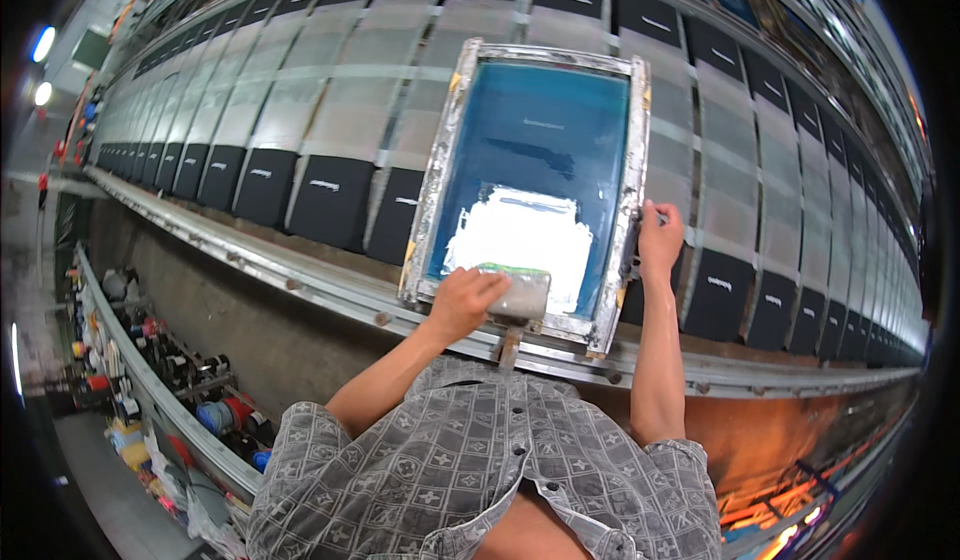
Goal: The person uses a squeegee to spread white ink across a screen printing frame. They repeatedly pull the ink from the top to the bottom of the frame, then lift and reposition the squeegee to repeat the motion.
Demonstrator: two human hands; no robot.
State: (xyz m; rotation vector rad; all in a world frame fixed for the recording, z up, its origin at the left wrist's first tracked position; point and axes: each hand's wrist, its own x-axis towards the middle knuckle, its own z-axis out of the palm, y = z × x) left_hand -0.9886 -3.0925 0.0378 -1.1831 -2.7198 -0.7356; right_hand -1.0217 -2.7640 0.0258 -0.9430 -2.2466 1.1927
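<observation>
A metal-framed printing screen [438, 170] with a blue mesh lies on a long print table [330, 290]. White ink [520, 232] is spread over the lower half of the mesh. My left hand [463, 300] grips a squeegee [520, 297] at the near end of the screen, its wooden handle pointing toward me. My right hand [660, 240] holds the right side of the screen frame. Black fabric pieces [330, 198] with small white prints lie in rows on the table around the screen.
The table runs far to the left and right with several rows of black pieces and grey pallets. A metal rail [250, 260] edges its near side. Below left, a shelf [150, 390] holds several ink pots and containers. Orange light glows at lower right.
</observation>
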